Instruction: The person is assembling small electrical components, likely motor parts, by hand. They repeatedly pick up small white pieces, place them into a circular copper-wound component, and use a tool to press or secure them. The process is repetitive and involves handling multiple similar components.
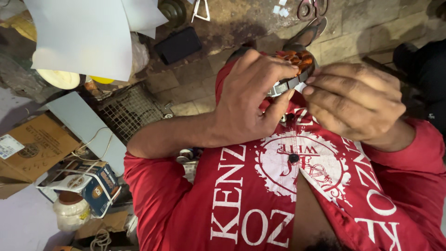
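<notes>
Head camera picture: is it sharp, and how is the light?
Head view: the left hand, right hand and copper-wound stator between them are sharp and evenly lit; the white paper sheets glare bright; edges bend from the wide lens.

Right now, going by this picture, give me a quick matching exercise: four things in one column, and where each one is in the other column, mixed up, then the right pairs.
Things:
1. motor stator with copper windings
2. cardboard box
3. wire mesh cage
4. white sheets of paper

Places:
A. upper left, overhead
B. far left, on the floor
C. between the left hand and right hand
D. floor, just left of the left forearm

Pairs: 1-C, 2-B, 3-D, 4-A
</notes>
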